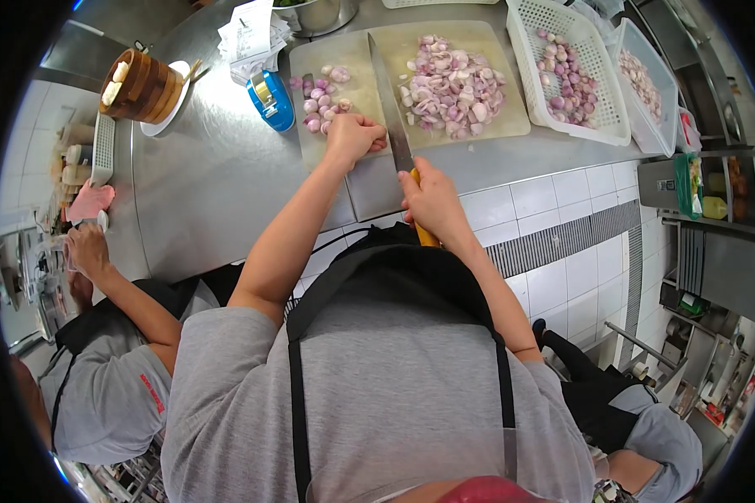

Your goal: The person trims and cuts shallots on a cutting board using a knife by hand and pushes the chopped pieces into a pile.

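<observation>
My right hand (434, 197) is wrapped round the yellow handle of a long kitchen knife (387, 96). Its blade points away from me across the pale cutting board (352, 59). My left hand (354, 138) is closed at the board's near edge, left of the blade; whatever its fingers pinch is hidden. Just beyond it lie several peeled whole shallots (317, 105). To the right of the blade, a large heap of sliced shallots (453, 88) is spread on the board.
A white perforated basket (612, 126) of shallots and a pale tub (667, 142) stand at the right. Leftward are a blue tape dispenser (270, 99), paper slips (247, 38) and a wooden steamer (147, 88) on a plate. A co-worker (113, 369) is at my left, another person (646, 427) at the lower right.
</observation>
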Demonstrator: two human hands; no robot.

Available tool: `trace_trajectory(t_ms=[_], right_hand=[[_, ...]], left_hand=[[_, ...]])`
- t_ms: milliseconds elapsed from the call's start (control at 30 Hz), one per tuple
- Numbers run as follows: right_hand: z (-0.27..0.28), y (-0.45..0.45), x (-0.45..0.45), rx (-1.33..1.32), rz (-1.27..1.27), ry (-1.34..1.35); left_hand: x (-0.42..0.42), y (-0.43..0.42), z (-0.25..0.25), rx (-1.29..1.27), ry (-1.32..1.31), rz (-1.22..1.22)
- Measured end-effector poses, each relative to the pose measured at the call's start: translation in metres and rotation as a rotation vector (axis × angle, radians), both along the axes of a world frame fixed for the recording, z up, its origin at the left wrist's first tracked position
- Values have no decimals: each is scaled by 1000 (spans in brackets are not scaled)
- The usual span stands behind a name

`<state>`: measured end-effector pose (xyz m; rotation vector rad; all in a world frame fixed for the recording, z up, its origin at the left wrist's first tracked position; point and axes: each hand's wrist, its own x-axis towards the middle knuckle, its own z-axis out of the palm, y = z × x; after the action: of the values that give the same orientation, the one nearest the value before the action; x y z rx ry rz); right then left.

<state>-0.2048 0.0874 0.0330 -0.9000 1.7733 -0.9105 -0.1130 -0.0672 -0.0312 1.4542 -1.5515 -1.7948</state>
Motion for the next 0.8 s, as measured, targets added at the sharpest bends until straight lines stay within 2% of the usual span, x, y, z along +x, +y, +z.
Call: trace_trajectory(t_ms=[267,400,467,500,567,600,667,700,767,800], right_hand=[[-5,-5,8,7,-29,-5],[-24,-11,11,-24,-27,11],[-37,-16,13,-111,-6,197],[-34,-17,13,-111,-4,198],[-24,-17,10,39,-58,1],[-24,-17,7,40,-58,6],[-28,-16,-5,101,-133,-252],[-29,-15,-11,103,-132,-246],[-29,-10,-24,127,-56,-236],[-27,-8,-28,126,-56,-227]], left_hand=[[1,0,-4,-10,56,26],[3,0,-2,5,61,26],[3,0,-1,-6,60,6],[3,0,-1,-6,61,8],[4,1,-1,-38,40,-29],[4,4,0,-38,44,-28],[4,8,4,-335,-172,-163],[3,8,2,-334,-167,-160],[3,10,-3,-938,-371,-120],[2,8,-2,-939,-362,-115]])
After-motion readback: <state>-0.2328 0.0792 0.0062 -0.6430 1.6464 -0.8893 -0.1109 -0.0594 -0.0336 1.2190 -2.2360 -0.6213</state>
